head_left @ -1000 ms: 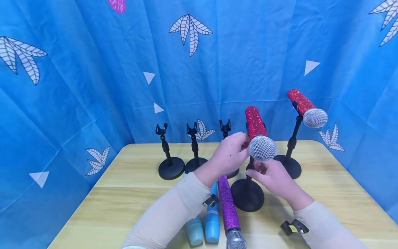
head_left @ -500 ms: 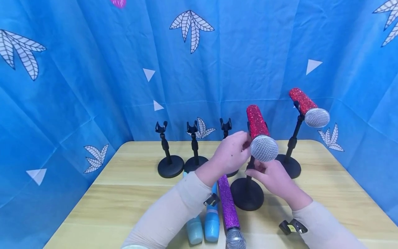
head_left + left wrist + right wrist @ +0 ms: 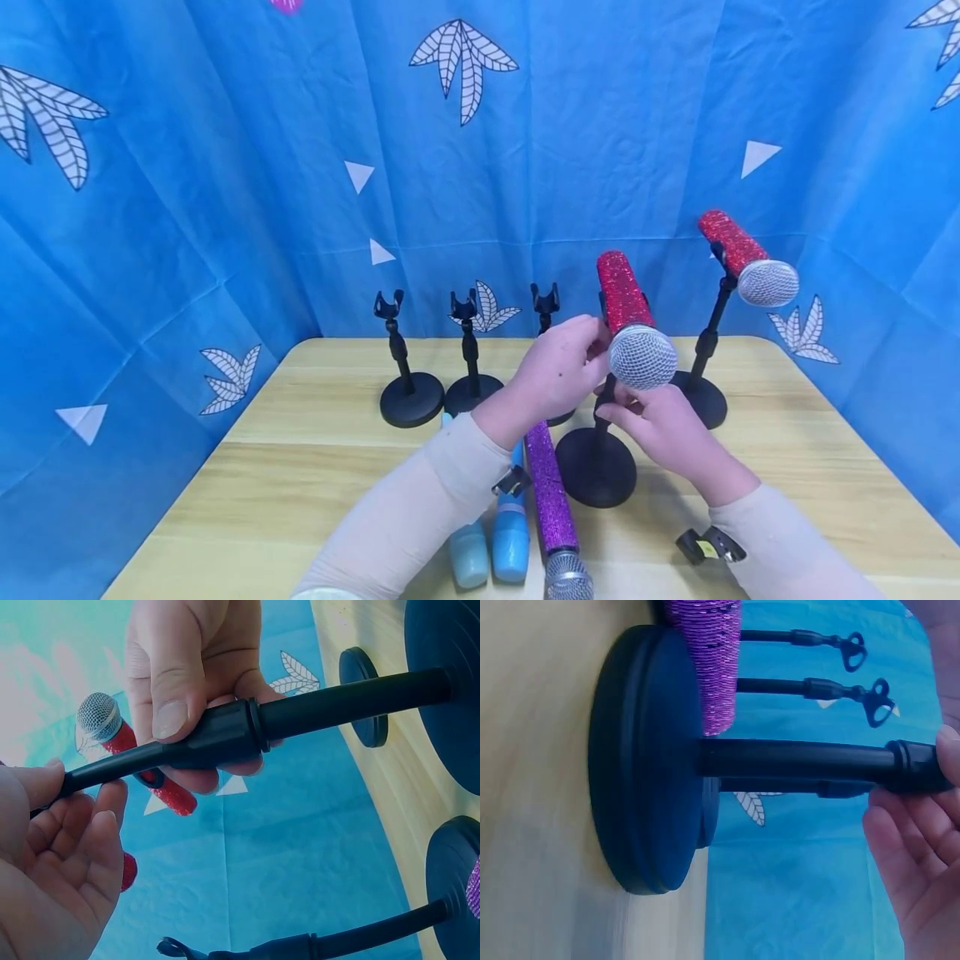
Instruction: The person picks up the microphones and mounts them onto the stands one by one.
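A red glittery microphone [image 3: 624, 292] with a silver mesh head sits in the clip of a black microphone stand [image 3: 596, 471], its head tilted toward me. My left hand [image 3: 558, 371] pinches the thin upper pole of that stand just below the clip, thumb on one side and fingertips on the other. Lower down, my right hand [image 3: 667, 429] grips the thick collar [image 3: 217, 735] between thumb and fingers. The stand's round base rests on the table. In the head view the microphone's head covers part of the pole and some fingertips.
A second red microphone [image 3: 738, 250] rides on a stand at the back right. Several black stands with bare clips, one a left stand [image 3: 405, 392], line the back. A purple microphone [image 3: 553, 500], blue microphone [image 3: 512, 542] and pale teal microphone [image 3: 469, 554] lie in front.
The red microphone's head has shifted slightly right relative to the stand's base. Both hands keep their hold on the stand, and the head view has moved a little.
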The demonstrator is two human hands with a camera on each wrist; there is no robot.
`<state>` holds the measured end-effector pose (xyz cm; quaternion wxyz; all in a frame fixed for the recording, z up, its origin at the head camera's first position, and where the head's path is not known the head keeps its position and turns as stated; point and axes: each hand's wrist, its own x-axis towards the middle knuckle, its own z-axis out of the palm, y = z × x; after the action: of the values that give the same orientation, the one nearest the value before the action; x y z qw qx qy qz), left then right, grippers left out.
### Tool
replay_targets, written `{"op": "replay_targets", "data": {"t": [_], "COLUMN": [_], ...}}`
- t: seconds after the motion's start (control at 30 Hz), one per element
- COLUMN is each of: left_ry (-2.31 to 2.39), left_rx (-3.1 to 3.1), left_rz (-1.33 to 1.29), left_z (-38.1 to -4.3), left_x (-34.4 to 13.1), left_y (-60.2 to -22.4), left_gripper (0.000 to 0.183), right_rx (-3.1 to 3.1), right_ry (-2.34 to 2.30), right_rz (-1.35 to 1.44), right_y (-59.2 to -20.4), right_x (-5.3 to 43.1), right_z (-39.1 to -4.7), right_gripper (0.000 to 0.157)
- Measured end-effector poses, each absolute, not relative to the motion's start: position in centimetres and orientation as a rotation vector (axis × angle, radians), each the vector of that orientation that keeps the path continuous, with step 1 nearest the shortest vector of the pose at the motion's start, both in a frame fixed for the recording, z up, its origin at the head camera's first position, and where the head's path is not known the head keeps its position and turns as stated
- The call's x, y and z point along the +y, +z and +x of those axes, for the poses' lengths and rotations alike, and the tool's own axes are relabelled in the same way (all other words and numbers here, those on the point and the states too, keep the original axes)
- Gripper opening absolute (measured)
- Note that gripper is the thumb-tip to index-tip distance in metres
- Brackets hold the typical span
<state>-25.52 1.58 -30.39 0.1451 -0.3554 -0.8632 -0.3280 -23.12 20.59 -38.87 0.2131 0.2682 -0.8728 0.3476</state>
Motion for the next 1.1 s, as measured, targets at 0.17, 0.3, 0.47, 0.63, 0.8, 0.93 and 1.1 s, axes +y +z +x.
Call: {"op": "replay_targets", "data": {"t": [0.17, 0.3, 0.47, 0.63, 0.8, 0.93, 1.1], "left_ry": [-0.918, -0.933, -0.963, -0.937, -0.930, -0.924, -0.962], "left_rx": [-2.504, -2.516, -2.507, -2.498, -2.498, -2.510, -2.572], "left_rz": [-1.009, -1.004, -1.015, -1.029, -1.048, -1.040, -1.029], "left_z": [-25.44, -25.43, -25.52, -25.60, -25.60, -25.56, -25.35], "left_x": [1.72, 1.67, 1.69, 1.73, 1.70, 1.69, 1.55], "left_y": [-30.34, -30.41, -30.55, -30.49, -30.20, -29.99, -30.19], "left_gripper": [0.006, 0.008, 0.005, 0.005, 0.005, 0.006, 0.005], "right_rx": [-2.449, -2.496, -2.470, -2.391, -2.364, -2.389, -2.475], "right_ry": [0.990, 0.986, 1.011, 0.919, 0.926, 0.907, 0.872], "right_rz": [0.656, 0.652, 0.749, 0.801, 0.778, 0.761, 0.761], "right_y": [-39.20, -39.19, -38.78, -38.75, -39.19, -39.36, -39.11], "right_x": [20.27, 20.17, 20.34, 20.34, 20.26, 20.29, 20.57], "right_z": [-23.02, -22.96, -22.82, -22.96, -23.23, -23.34, -23.13], "right_gripper": [0.024, 0.021, 0.016, 0.022, 0.027, 0.026, 0.021]}}
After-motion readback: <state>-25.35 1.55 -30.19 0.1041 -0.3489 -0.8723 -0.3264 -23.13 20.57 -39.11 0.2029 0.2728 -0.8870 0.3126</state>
